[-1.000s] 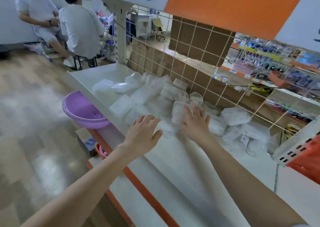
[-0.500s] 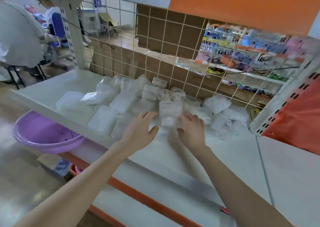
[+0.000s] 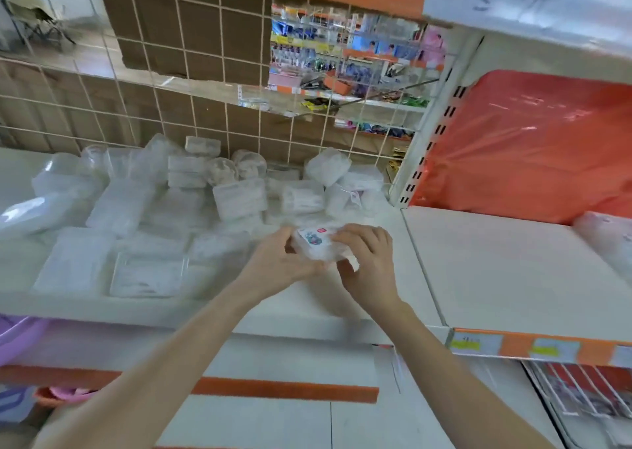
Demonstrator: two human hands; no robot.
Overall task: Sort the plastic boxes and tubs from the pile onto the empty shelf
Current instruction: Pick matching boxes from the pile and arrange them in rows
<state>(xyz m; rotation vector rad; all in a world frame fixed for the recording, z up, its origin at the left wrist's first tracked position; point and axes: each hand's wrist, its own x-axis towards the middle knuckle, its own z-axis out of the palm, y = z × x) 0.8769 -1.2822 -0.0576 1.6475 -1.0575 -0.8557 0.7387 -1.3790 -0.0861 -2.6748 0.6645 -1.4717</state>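
Smooth white shelf (image 3: 307, 300), clear rectangular box (image 3: 316, 243)

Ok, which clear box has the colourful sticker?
The small box held by the left hand and right hand, nearest you; the pile looks plain.

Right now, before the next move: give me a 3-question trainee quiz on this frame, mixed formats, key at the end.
1. True or false: the left hand and the right hand both grip the stickered box.
2. Seen from the person, where does the empty shelf lie relative to the pile? A) to its right B) to its left C) directly above it
3. Fill in: the basin below the pile's shelf, at far left, is ___ in colour.
Key: 1 true; 2 A; 3 purple.
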